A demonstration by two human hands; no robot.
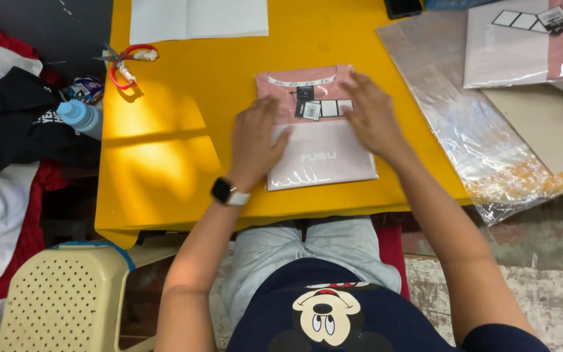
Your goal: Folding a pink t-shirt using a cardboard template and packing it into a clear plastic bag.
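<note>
Glossy yellow table (184, 98); both hands, left (253, 140) and right (373, 116), press flat, gripping nothing, on folded pink-and-white shirt (324, 153).

Lying on one yellow worktop (184, 124): two folded pink-and-white garments, one central (320, 140) and one bagged at upper right (522, 42); one pair of red-handled scissors (125, 62); one white paper sheet (197, 18); two hands, left (255, 140) and right (373, 117), resting on the central garment; one cream stool (66, 300) standing alongside

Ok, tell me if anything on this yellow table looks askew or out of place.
Nothing looks damaged or spilled. The folded pink and white garment lies slightly turned against the yellow table edge, under both hands. The clear plastic bag at the right is crumpled and hangs over the table's edge.
</note>
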